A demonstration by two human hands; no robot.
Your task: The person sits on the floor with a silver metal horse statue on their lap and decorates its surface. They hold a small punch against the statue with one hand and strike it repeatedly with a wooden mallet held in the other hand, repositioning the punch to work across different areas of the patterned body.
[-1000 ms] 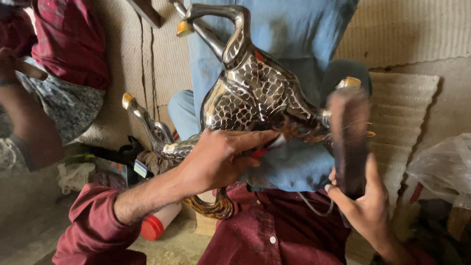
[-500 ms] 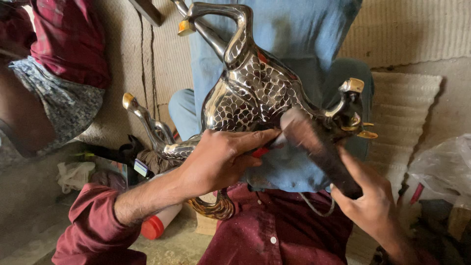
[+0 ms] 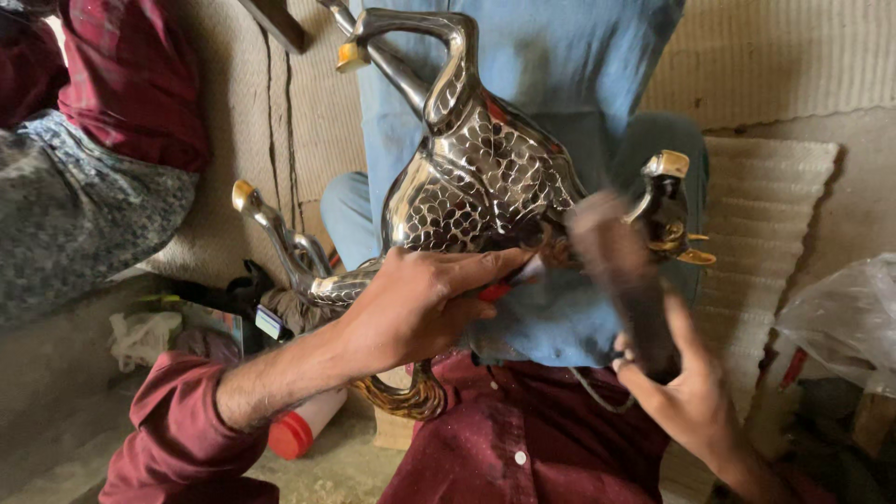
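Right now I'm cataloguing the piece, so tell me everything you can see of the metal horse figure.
The metal horse figure is shiny silver with a dark scale pattern and gold-coloured hooves. It lies tipped over, legs upward, on blue cloth in the person's lap. The left hand grips its body; the right hand holds a blurred dark tool against it.

Single head-worn camera, looking steeply down from above the wearer's chest at close range. The silver scale-patterned metal animal figure [image 3: 476, 177] fills frame centre; another person's dark red checked sleeve [image 3: 131, 84] sits at 10 o'clock.
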